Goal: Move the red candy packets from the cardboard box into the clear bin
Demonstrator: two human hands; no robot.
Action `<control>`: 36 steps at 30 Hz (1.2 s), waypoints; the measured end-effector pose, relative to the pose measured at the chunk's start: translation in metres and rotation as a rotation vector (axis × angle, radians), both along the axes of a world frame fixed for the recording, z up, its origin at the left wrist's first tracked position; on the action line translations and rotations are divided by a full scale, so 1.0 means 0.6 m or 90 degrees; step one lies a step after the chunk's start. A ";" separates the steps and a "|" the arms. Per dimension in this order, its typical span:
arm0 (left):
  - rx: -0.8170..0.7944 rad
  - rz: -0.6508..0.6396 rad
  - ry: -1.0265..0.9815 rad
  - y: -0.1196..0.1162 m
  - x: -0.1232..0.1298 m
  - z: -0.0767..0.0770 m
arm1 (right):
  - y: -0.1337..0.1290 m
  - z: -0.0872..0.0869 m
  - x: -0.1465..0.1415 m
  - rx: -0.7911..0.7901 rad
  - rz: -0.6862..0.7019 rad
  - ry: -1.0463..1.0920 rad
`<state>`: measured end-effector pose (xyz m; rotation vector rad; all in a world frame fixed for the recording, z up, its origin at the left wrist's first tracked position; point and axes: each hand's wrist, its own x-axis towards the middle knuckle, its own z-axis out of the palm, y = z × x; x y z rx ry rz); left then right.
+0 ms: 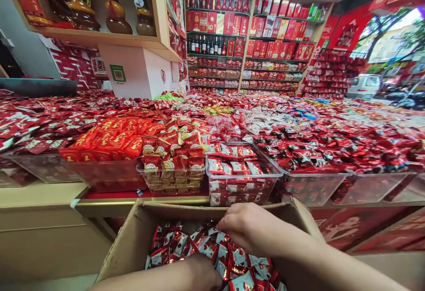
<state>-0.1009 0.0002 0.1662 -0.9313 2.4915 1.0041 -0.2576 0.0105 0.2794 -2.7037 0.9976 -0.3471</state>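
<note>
An open cardboard box (128,242) at the bottom centre holds many red and white wrapped candies (209,249). Both hands reach into it. My right hand (244,224) is over the candies near the far wall, its fingers curled down at a red and white packet; what it grips is hidden. My left hand (204,271) is low among the candies, blurred, with its fingers out of sight. Just beyond the box stands a clear bin (245,178) with similar packets stacked in neat rows.
Clear bins of gold and red packets (175,162), bright red packets (106,142) and dark red packets (305,149) line the counter edge. A wooden display cabinet (109,40) overhangs at upper left. Shelves of bottles and boxes (229,23) stand behind.
</note>
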 end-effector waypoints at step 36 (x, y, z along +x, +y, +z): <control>0.051 0.214 0.542 -0.019 0.020 0.140 | 0.015 -0.017 -0.024 0.318 -0.211 -0.699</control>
